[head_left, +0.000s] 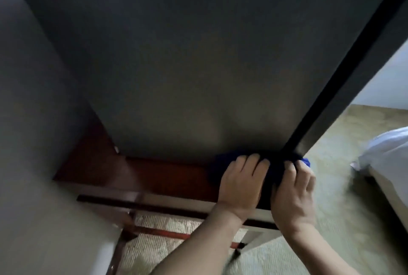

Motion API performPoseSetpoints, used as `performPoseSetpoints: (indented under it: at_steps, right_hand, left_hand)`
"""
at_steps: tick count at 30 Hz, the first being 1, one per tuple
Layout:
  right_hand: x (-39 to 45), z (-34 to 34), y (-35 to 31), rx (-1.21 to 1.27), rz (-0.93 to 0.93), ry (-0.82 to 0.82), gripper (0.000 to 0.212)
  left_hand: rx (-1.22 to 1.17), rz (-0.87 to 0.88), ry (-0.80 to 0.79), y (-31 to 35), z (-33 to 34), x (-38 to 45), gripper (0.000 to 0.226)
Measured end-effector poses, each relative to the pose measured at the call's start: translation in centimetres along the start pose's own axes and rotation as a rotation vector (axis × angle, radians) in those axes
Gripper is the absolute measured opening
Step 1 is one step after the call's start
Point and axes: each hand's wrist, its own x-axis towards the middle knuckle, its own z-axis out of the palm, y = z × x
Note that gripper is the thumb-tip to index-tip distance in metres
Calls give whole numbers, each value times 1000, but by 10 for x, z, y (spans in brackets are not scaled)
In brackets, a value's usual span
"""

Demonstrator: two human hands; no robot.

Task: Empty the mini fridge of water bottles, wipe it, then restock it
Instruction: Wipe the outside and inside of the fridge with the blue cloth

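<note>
The dark grey side of the mini fridge (187, 54) fills most of the head view, with its black door seam (344, 71) running down the right. At the fridge's lower right corner a dark blue cloth (272, 171) lies bunched against it. My left hand (241, 183) rests on the cloth with its fingers curled over the top. My right hand (294, 195) grips the cloth's right part, thumb and fingers folded round it. No water bottles are in view.
The fridge stands on a reddish-brown wooden stand (159, 177) with rails below. A grey wall (33, 120) closes the left side. Pale green carpet (331, 208) spreads to the right, where a white bed corner (388, 153) sticks in.
</note>
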Motion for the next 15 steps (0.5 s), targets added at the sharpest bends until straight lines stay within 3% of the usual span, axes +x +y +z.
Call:
performPoseSetpoints:
  at_steps: [5,10,15]
  right_hand:
    - [1,38,-88,-131,-198,57,32]
    - [-1,80,-196,-49,-400,-4,36]
    - [7,87,-242,11,-411,-16,34]
  left_hand:
    - [62,-40,42,-88,-50,-32,30]
    - [-18,-343,43,-183,-102,-77,56]
    - [-175,-490,193,-199,-125,-81,38]
